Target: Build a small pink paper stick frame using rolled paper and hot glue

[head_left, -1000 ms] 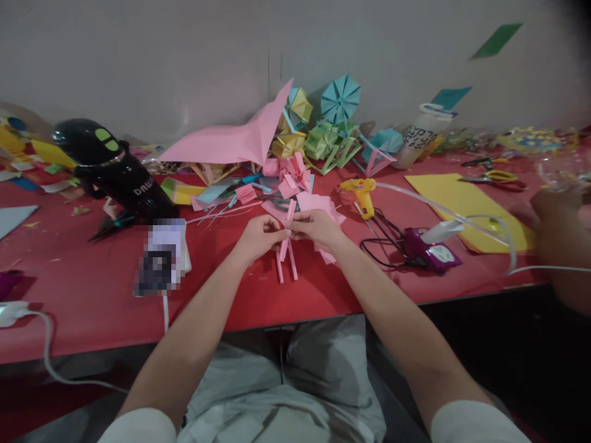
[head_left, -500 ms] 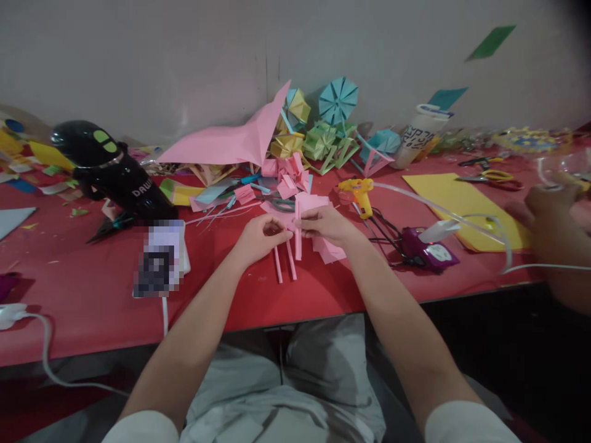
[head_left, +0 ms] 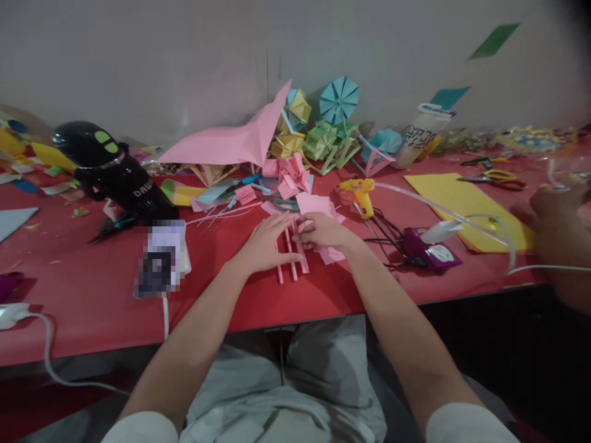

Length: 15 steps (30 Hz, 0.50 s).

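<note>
While both forearms stretch toward twelve o'clock, the left hand [head_left: 265, 245] arches over pink paper sticks [head_left: 289, 244] on the red counter [head_left: 207, 246], its grip wide, thumb crossing above them. The right hand [head_left: 323, 231] curls against the stick nearest three o'clock; whether that grip pinches it, I can't tell. At ten o'clock a black figure [head_left: 124, 178] reads "DAW"; the cup [head_left: 418, 141] at two bears dark lettering.
</note>
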{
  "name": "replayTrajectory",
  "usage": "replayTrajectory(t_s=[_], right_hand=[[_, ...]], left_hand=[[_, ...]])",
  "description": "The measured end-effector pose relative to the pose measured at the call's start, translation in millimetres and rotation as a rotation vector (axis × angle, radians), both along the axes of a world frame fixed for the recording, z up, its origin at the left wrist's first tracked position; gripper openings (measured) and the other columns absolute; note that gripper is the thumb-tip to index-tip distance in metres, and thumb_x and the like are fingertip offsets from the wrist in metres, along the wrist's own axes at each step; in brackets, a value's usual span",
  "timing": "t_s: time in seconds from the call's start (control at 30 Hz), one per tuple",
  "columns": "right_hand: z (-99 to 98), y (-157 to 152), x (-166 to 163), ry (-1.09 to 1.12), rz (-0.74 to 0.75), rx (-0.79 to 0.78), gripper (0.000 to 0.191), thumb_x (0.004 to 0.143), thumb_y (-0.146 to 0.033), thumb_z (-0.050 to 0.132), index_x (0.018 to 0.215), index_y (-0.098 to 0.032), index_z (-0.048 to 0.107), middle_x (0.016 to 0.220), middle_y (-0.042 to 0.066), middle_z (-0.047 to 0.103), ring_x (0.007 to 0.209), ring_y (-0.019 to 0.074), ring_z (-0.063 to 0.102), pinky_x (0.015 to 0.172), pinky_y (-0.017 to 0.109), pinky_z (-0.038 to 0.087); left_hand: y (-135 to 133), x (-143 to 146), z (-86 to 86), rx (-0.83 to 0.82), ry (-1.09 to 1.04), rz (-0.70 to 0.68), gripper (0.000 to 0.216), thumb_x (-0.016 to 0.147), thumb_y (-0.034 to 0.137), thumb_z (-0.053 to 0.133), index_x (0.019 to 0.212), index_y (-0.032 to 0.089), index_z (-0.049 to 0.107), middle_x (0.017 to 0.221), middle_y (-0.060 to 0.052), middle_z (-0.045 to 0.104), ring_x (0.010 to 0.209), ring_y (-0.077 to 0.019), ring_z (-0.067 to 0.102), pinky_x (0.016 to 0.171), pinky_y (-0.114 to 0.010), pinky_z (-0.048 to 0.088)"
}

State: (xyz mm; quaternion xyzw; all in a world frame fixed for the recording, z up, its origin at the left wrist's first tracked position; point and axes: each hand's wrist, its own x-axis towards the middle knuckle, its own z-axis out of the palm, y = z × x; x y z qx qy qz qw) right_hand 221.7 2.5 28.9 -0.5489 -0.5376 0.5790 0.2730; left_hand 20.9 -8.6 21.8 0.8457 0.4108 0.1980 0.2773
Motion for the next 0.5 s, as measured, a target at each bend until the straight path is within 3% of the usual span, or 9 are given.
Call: replayTrajectory(t_s=[0.3,0.5], right_hand=[[-5.2,1.9,-3.7,0.05,0.051,0.066,0.028,0.061,-0.01,0.075,0.081,-0.018,0.058,0.047,-0.004,0.06,0.041,0.0113,0.055,0.04,0.02,0.042],[-7.6,4.0,-5.3,-0.006,0.07,0.101,0.026,0.061,-0.012,0.073,0.083,-0.016,0.06,0.047,-0.004,0.059,0.042,0.0118,0.057,0.042,0.021,0.044]], left_hand=[[-1.3,5.1,-3.3,-0.041,0.139,-0.03,0.097,0.072,0.066,0.07,0.151,0.02,0.038,0.16,-0.015,0.032,0.151,-0.0353,0.02,0.122,-0.054,0.01],[-1.0,6.9,-2.7,-0.053,0.152,-0.022,0.091,0.07,0.061,0.073,0.146,0.019,0.046,0.159,-0.016,0.033,0.149,-0.039,0.023,0.122,-0.057,0.01]])
